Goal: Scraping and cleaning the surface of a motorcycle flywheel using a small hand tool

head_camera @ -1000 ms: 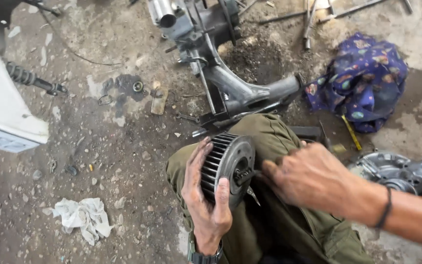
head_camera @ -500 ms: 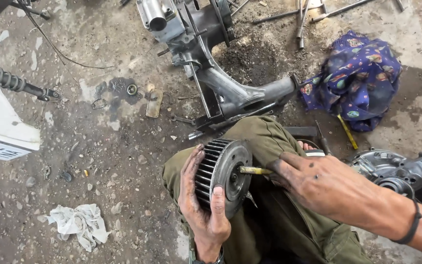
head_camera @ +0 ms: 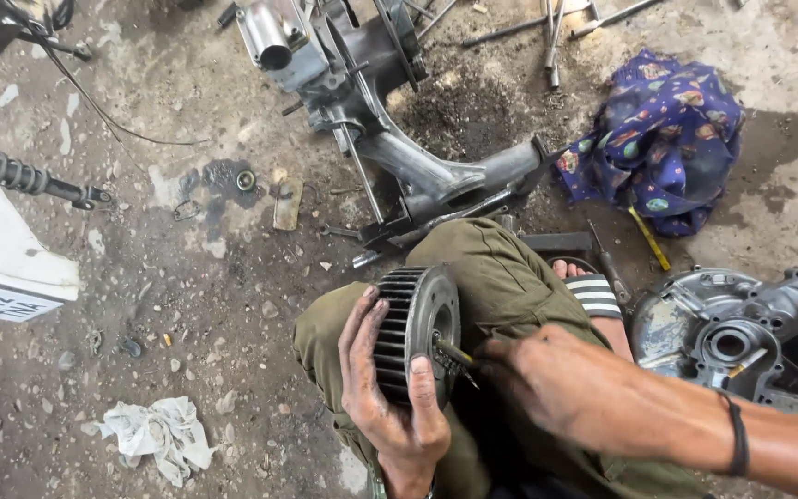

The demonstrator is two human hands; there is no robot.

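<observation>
Gripping finned fan wheel (head_camera: 415, 334) edge, left hand (head_camera: 390, 397), right hand (head_camera: 556, 383) closed on probably a screwdriver (head_camera: 454, 355)

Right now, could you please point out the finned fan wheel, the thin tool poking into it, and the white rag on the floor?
finned fan wheel (head_camera: 410, 334): head view, on its black outer fins.
thin tool (head_camera: 455, 355): head view, on the shaft near the wheel's centre.
white rag (head_camera: 159, 434): head view, on the crumpled middle.
</observation>
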